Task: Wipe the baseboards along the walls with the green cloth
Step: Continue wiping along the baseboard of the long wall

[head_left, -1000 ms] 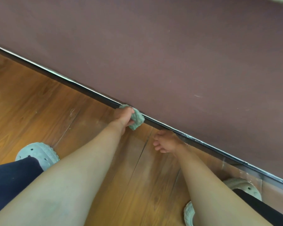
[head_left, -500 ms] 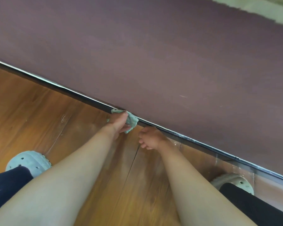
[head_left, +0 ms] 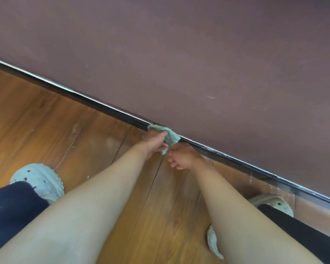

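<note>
A person leaning down over a wooden floor is pressing a green cloth against the dark baseboard, which is running diagonally from the far left to the near right along the foot of a maroon wall. The left hand is gripping the cloth, its fingers curling round the bunched fabric. The cloth is lying over the baseboard's top edge and front face, about midway along the visible stretch. The right hand is sitting just right of the cloth, close against the baseboard, its fingers loosely bent and holding nothing. Whether a fingertip is touching the cloth's hanging corner cannot be told. Both bare forearms are reaching in from the near edge of the view. A pale perforated left clog is standing on the floor at the near left, partly covered by a dark trouser leg. The right clog is showing at the near right beside the baseboard, partly hidden behind the right forearm. A pale thread is lying on the boards well left of the hands, and light specks are dotting the baseboard's top edge to the right of them.
</note>
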Available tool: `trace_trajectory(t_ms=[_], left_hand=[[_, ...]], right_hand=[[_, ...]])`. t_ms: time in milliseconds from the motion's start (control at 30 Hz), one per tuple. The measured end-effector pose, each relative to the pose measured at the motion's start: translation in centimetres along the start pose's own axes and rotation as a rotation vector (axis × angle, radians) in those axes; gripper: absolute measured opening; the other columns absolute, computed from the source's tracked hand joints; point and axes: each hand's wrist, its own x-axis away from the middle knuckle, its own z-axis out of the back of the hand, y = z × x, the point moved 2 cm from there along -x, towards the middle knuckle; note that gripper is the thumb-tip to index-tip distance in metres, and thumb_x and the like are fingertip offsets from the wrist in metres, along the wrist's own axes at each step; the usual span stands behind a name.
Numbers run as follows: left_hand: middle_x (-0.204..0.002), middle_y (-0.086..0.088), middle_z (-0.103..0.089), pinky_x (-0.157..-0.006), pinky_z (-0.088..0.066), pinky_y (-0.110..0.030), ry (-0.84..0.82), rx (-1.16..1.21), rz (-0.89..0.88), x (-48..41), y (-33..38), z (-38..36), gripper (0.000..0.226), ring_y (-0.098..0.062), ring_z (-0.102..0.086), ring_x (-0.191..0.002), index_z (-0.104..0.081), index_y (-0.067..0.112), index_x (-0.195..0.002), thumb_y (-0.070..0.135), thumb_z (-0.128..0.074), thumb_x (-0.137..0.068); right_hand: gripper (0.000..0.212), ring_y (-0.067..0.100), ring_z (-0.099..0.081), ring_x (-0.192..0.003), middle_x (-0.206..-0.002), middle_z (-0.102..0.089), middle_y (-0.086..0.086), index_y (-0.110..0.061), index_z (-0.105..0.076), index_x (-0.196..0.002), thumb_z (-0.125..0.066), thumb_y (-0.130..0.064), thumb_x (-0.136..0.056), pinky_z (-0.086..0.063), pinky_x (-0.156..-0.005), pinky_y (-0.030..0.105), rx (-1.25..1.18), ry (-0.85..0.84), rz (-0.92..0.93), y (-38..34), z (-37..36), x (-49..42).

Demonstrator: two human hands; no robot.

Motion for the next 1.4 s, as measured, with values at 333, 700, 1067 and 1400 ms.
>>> trace_trajectory(t_ms=[333, 700, 1067, 1400], left_hand=[[-0.111, -0.007, -0.068, -0.089, -0.061, -0.045, 0.247, 0.145, -0.042, 0.8, 1.0, 0.5, 0.024, -0.025, -0.070, -0.097, -0.056, 0.017, -0.123, 0.019, -0.048, -0.100], [-0.107, -0.015, -0.069, -0.083, -0.063, -0.039, 0.132, 0.076, -0.075, 3.1, 0.6, -3.7, 0.012, -0.022, -0.070, -0.084, -0.061, 0.009, -0.087, -0.002, -0.062, -0.091], [-0.103, -0.015, -0.075, -0.084, -0.063, -0.047, 0.177, 0.034, -0.041, 1.7, -1.0, -3.1, 0.009, -0.028, -0.074, -0.090, -0.068, 0.011, -0.086, 0.009, -0.066, -0.078], [-0.099, -0.014, -0.069, -0.089, -0.061, -0.043, 0.310, 0.253, -0.070, 1.5, -1.3, -3.3, 0.008, -0.029, -0.071, -0.085, -0.061, 0.009, -0.092, 0.006, -0.068, -0.091]], right_hand=[[0.013, 0.018, -0.064, -0.075, -0.085, -0.064, 0.001, -0.020, -0.056, -0.110, -0.049, -0.024, -0.101, -0.052, -0.069, 0.026, -0.144, 0.044, -0.018, 4.1, 2.9, 2.1], [0.016, 0.021, -0.069, -0.084, -0.108, -0.072, 0.011, -0.019, -0.064, -0.108, -0.055, -0.030, -0.099, -0.056, -0.078, 0.032, -0.273, 0.062, 0.062, 4.9, 4.4, 3.8], [0.021, 0.021, -0.072, -0.078, -0.091, -0.072, 0.004, -0.020, -0.060, -0.116, -0.053, -0.029, -0.098, -0.057, -0.073, 0.030, -0.280, 0.064, -0.024, 5.0, 3.1, 1.1], [0.020, 0.017, -0.067, -0.075, -0.097, -0.069, 0.005, -0.019, -0.060, -0.116, -0.051, -0.026, -0.100, -0.053, -0.069, 0.027, -0.152, 0.034, -0.044, 5.5, 3.7, 1.9]])
